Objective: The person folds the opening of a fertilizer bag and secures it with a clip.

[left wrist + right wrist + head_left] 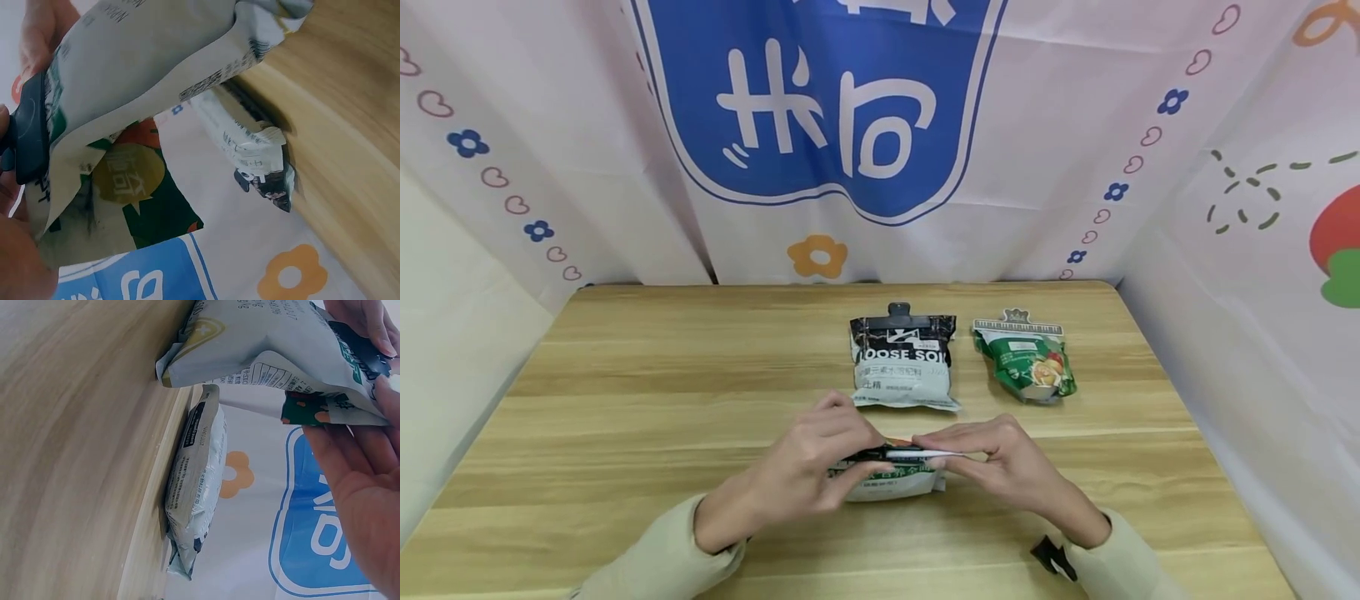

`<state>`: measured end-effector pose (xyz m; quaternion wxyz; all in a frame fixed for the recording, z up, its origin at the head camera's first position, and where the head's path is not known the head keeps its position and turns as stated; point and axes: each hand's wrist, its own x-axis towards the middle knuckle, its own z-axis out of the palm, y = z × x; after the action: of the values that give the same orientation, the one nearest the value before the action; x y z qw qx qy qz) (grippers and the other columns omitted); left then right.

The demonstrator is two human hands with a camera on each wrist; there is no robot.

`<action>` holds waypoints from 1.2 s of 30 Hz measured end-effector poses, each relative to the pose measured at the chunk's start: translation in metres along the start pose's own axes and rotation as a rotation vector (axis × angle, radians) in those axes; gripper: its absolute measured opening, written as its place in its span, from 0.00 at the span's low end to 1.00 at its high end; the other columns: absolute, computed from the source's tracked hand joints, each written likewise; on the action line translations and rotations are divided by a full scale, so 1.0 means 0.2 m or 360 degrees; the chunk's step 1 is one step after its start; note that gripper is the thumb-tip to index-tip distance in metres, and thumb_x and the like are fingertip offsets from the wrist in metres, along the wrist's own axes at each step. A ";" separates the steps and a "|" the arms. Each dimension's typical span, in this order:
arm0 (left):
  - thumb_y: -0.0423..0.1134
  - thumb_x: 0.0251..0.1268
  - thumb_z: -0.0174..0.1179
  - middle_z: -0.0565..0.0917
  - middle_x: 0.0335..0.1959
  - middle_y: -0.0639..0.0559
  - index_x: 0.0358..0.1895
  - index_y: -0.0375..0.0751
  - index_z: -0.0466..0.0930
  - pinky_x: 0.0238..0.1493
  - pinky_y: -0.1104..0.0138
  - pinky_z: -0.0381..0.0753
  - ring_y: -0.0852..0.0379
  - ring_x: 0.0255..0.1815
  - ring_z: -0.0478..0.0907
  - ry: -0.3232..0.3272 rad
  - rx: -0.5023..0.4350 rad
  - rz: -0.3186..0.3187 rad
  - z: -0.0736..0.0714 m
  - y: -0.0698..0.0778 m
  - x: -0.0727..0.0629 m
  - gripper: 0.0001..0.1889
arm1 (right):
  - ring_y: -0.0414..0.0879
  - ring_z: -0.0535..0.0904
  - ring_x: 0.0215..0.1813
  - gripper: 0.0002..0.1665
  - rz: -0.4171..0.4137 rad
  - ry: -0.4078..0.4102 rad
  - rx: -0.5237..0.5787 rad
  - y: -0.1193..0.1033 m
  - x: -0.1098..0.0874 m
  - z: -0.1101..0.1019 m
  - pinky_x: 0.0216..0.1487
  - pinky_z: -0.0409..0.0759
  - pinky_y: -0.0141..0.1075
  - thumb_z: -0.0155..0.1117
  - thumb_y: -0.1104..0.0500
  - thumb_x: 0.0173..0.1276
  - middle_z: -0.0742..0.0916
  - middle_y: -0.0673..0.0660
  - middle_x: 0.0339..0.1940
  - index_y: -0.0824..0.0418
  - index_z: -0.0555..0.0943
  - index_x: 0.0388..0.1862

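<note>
In the head view a white and green printed bag (895, 483) stands at the table's front middle, its top edge folded over. A black clip (32, 128) sits across part of that folded top. My left hand (820, 454) pinches the clip at the left end, thumb in front and fingers behind. The right hand (1000, 458) pinches the fold's right end between thumb and fingers. From the right wrist, the bag's pale printed side (269, 337) shows, with the right fingers (340, 447) along the folded edge.
Behind the hands lies a black and pale grey bag (902, 367) with a black clip on top. To its right is a green bag (1033, 367) under a piano-patterned clip (1017, 323). A small black object (1054, 557) lies by the right sleeve. A printed curtain (850, 225) hangs behind.
</note>
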<state>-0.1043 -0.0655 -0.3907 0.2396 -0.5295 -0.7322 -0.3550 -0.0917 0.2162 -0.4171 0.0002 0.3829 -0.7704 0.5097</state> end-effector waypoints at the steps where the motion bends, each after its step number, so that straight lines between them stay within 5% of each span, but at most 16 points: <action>1: 0.43 0.72 0.68 0.89 0.32 0.57 0.37 0.44 0.86 0.49 0.66 0.81 0.64 0.33 0.84 -0.0015 0.0021 -0.0004 0.00 0.00 0.00 0.07 | 0.50 0.92 0.55 0.16 -0.0001 0.0001 0.0000 0.00 0.00 0.00 0.58 0.89 0.38 0.69 0.68 0.71 0.92 0.62 0.54 0.63 0.89 0.57; 24: 0.49 0.73 0.66 0.93 0.34 0.56 0.39 0.44 0.89 0.47 0.65 0.86 0.64 0.33 0.89 0.0042 0.0185 -0.0134 0.04 0.00 -0.03 0.12 | 0.49 0.92 0.55 0.18 -0.0019 0.0012 0.0006 0.02 0.00 0.00 0.56 0.89 0.35 0.68 0.70 0.72 0.92 0.62 0.54 0.64 0.88 0.59; 36: 0.49 0.68 0.71 0.93 0.34 0.58 0.42 0.45 0.88 0.48 0.66 0.85 0.67 0.31 0.87 -0.0021 0.0217 -0.0185 0.03 0.01 -0.04 0.12 | 0.49 0.91 0.56 0.17 -0.0013 0.0004 0.0005 0.03 0.00 0.00 0.51 0.89 0.33 0.68 0.69 0.72 0.92 0.60 0.56 0.63 0.88 0.58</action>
<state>-0.1006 -0.0649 -0.3992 0.2492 -0.4711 -0.7857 -0.3141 -0.0952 0.2173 -0.4206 0.0026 0.3855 -0.7680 0.5115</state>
